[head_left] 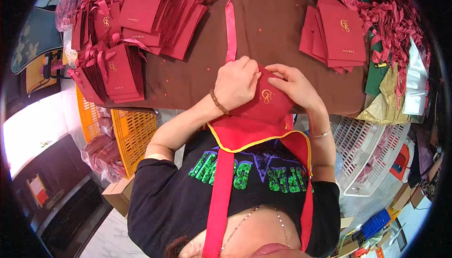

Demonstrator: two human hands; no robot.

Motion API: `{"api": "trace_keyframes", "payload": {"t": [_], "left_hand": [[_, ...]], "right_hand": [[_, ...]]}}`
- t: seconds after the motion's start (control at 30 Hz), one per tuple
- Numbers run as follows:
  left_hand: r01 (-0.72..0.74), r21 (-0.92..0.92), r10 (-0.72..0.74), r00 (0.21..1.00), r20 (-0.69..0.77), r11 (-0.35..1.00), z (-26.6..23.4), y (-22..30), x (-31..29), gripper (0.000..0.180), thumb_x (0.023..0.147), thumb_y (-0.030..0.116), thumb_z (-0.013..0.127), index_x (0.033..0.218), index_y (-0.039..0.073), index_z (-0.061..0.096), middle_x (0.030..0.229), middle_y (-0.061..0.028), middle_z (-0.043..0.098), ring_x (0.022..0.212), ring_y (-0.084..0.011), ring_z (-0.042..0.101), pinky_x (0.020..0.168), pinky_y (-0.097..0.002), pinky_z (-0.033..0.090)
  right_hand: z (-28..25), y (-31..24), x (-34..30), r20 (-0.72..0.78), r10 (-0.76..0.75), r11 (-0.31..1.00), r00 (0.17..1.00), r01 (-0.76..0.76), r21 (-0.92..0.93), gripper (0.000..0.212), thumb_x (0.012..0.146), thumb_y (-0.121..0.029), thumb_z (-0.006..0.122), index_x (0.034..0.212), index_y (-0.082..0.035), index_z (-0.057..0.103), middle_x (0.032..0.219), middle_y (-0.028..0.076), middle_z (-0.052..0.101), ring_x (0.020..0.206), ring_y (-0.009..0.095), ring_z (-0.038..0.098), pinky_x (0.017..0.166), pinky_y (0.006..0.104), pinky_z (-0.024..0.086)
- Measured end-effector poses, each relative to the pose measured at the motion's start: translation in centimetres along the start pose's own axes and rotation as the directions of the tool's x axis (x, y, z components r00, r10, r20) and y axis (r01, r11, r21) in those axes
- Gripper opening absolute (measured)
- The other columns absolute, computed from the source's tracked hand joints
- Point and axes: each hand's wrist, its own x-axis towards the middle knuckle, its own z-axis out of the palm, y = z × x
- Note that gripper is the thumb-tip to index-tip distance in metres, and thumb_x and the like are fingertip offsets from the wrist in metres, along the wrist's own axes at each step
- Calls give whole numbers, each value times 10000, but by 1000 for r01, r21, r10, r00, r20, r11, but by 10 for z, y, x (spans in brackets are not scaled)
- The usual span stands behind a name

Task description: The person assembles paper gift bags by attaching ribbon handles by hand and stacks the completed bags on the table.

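Observation:
A dark red paper gift bag (263, 107) with a gold emblem lies at the table's near edge, close to my body. My left hand (237, 84) is closed at its upper left corner, fingers curled in. From under that hand a red satin ribbon (230, 29) runs away across the table. What the left fingertips pinch is hidden, but the ribbon ends in them. My right hand (295, 87) grips the bag's upper right edge, thumb on the front and fingers bent behind the top.
Stacks of ribboned red bags (146, 6) crowd the far left, more bags (340, 32) the right. Loose red ribbons (386, 20) heap beside gold wrapping (383, 100). An orange crate (134, 135) and a white crate (362, 152) flank me below the brown-covered table (273, 13).

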Motion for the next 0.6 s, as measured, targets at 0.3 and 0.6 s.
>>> {"api": "trace_keyframes", "payload": {"t": [0.3, 0.6], "left_hand": [[-223, 202, 235, 971, -37, 954, -4, 0, -1, 119, 765, 210, 603, 778, 96, 571, 818, -66, 553, 809, -242, 522, 698, -387, 358], [64, -25, -30, 735, 678, 998, -40, -27, 52, 208, 847, 272, 519, 891, 127, 662, 1068, -27, 567, 1082, -235, 433, 877, -421, 302]], "right_hand": [[9, -7, -4, -33, -79, 976, 996, 70, -207, 252, 850, -37, 538, 1096, 22, 529, 941, 64, 631, 840, 88, 557, 760, 234, 456], [32, -19, -12, -124, -271, 841, 955, 172, -513, 186, 806, -115, 622, 933, -18, 526, 740, 145, 637, 646, 266, 619, 581, 330, 456]]}}
